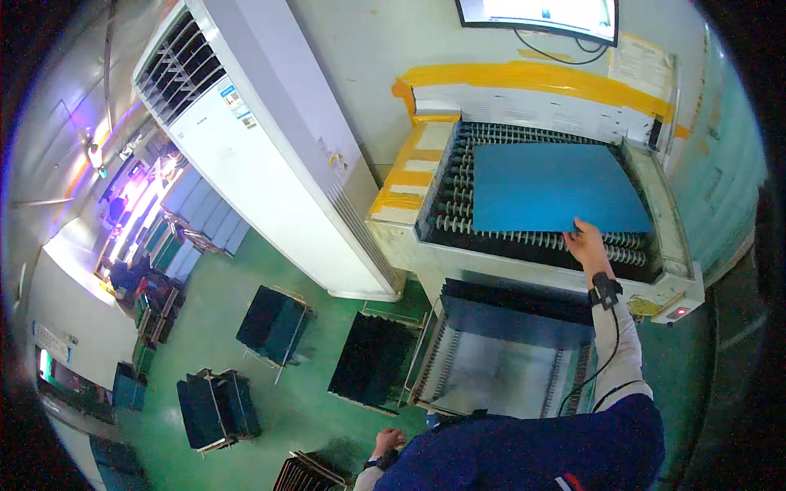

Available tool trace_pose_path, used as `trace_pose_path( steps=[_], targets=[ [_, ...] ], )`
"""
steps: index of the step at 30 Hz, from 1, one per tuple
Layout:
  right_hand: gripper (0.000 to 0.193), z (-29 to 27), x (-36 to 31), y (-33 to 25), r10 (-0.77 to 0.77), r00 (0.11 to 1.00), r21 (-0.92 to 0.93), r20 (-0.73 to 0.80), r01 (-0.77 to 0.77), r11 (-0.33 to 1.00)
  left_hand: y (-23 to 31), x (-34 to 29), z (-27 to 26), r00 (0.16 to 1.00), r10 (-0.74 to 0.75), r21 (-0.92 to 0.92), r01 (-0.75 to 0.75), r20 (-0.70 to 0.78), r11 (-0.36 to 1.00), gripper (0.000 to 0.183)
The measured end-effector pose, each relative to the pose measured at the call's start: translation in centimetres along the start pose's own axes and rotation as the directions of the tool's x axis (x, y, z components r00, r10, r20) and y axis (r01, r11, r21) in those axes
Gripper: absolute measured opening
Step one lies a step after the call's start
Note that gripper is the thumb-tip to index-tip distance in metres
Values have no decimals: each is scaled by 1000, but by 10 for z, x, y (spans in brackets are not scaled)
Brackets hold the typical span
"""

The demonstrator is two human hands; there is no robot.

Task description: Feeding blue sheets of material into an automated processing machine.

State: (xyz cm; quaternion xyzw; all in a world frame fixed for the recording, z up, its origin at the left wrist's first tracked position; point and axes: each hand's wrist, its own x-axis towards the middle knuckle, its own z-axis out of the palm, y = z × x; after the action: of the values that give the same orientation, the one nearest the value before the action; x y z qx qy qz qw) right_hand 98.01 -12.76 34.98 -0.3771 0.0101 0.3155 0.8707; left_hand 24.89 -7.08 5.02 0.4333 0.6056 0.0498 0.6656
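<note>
A flat, rectangular blue panel (557, 186) lies over the rollers of a conveyor machine (675, 233). My right hand (584, 244) grips the panel's near edge; some fingers are hidden below it. By the lower edge of the view, my left hand (389, 442) hangs low beside my body, loosely curled, with nothing visible in it. Between me and the machine stands a slotted rack (491, 368) with dark panels (516, 315) upright at its far end.
Several racks of dark panels stand on the green floor, including one rack (372, 360) to the left. A tall white air conditioner (262, 172) rises left of the machine. A screen (540, 12) hangs above. Another person (127, 277) is far left.
</note>
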Motion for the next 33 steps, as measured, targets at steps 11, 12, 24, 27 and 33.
trace_pose_path(
  steps=[11, 12, 24, 27, 33],
  targets=[
    [21, 59, 30, -5, 238, 968, -748, 74, -104, 656, -29, -46, 4, 985, 170, 370, -148, -28, 917, 33],
    [22, 69, 31, 2, 150, 983, -846, 105, 9, 533, -35, -44, -1, 975, 222, 388, -205, 2, 898, 33],
    [41, 90, 54, 43, -187, 833, -744, 521, 336, -577, -3, -59, 10, 982, -187, -73, 183, -42, 980, 44],
    [43, 91, 66, 42, -211, 835, -747, 508, 306, -590, -6, -64, 16, 981, -186, -22, 187, 45, 982, 51],
    [45, 85, 88, 21, -194, 849, -760, 491, 310, -571, 46, -118, 34, 895, 265, 399, -404, 360, 823, 59]
  ],
)
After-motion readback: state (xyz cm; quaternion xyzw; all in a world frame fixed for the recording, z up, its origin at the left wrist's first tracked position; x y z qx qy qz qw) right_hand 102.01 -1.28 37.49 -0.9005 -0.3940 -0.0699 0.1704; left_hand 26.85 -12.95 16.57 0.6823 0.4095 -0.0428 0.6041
